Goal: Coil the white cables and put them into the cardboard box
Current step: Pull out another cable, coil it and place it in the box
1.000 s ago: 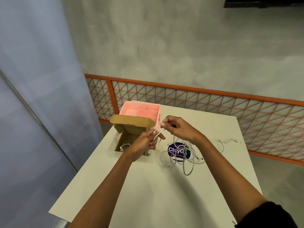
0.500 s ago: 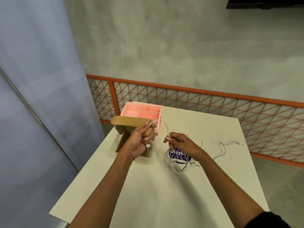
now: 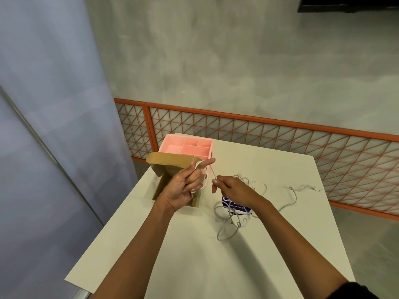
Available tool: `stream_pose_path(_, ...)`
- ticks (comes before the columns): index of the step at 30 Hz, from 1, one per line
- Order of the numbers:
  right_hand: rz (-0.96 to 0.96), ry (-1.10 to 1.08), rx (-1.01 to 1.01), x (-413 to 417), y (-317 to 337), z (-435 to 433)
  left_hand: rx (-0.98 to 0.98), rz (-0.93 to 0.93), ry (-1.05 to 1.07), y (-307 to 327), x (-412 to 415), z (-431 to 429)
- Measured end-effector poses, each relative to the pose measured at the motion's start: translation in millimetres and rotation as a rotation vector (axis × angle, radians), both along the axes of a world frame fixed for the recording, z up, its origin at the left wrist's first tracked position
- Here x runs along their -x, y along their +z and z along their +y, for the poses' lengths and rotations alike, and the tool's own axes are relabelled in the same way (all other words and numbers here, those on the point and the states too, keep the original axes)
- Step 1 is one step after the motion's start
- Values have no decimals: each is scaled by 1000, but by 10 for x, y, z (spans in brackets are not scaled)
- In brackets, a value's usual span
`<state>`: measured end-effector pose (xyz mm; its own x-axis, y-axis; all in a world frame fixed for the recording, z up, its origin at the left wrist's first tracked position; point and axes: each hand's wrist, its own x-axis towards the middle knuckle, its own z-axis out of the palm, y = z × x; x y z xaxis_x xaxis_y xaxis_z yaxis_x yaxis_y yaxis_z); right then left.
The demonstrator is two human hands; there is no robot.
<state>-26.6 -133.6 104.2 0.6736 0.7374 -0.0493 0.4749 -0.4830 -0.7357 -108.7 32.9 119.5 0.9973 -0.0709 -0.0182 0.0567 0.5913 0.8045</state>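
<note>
White cables (image 3: pixel 228 221), brown cardboard box (image 3: pixel 170 164), pink organizer (image 3: pixel 185 145), orange lattice railing (image 3: pixel 269 134)

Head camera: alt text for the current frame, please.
The left hand holds loops of white cable over the open cardboard box, while the right hand pinches the strand leading to them. More cable lies tangled on the table; a pink tray sits behind the box.

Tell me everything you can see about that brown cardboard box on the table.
The cardboard box is plain brown and open, its lid flap raised at the back and tilted. It stands on the pale table near its left edge, right in front of a pink divided tray. The left hand, gripping a white cable, hides most of the opening, so its contents cannot be seen.
</note>
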Motion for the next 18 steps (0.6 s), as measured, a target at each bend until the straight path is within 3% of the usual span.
stream_pose_path(4, 5, 126, 149, 98, 61, 0, -54, 23, 122, -33, -19, -2)
stream_pose_path(13, -16, 230, 244, 218, 327, -21, -58, 34, 215, -76, -70, -81)
stream_pose_path(18, -78, 255, 257, 201, 421, -35, -341, 51, 235, -64, -68, -60)
